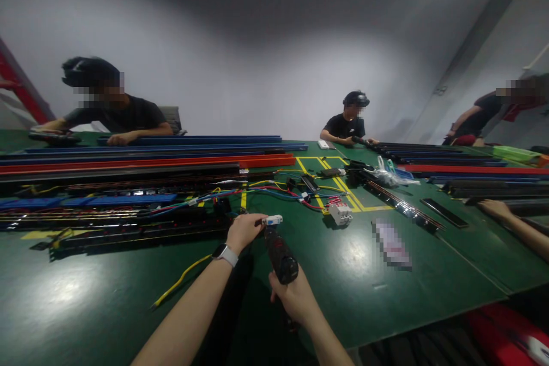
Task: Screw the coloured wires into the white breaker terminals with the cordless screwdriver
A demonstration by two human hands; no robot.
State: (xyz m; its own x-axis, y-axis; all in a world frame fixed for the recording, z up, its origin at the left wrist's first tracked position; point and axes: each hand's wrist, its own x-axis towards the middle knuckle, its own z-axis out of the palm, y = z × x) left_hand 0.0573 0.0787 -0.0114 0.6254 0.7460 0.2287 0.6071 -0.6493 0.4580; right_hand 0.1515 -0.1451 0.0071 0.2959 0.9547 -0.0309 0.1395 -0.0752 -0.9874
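Note:
My right hand [295,294] is wrapped round the grip of a dark cordless power screwdriver [281,257]. The tool's rear end faces me and its nose points away across the table. At that nose sits a small white part with a bit of blue [274,220]. My left hand [245,233], with a watch on its wrist, is closed at the left side of this part, fingertips against it. The bit tip is hidden. Just beyond lie red, blue and yellow wires [274,190] joined to a light grey circuit breaker [341,214].
Long dark rails [141,234] with copper strips lie to the left, a yellow wire [182,280] nearer me. On the right are another copper-striped rail [398,203], a black flat strip [444,213] and a plastic bag [388,174]. Several people sit or lean around the green table [429,291].

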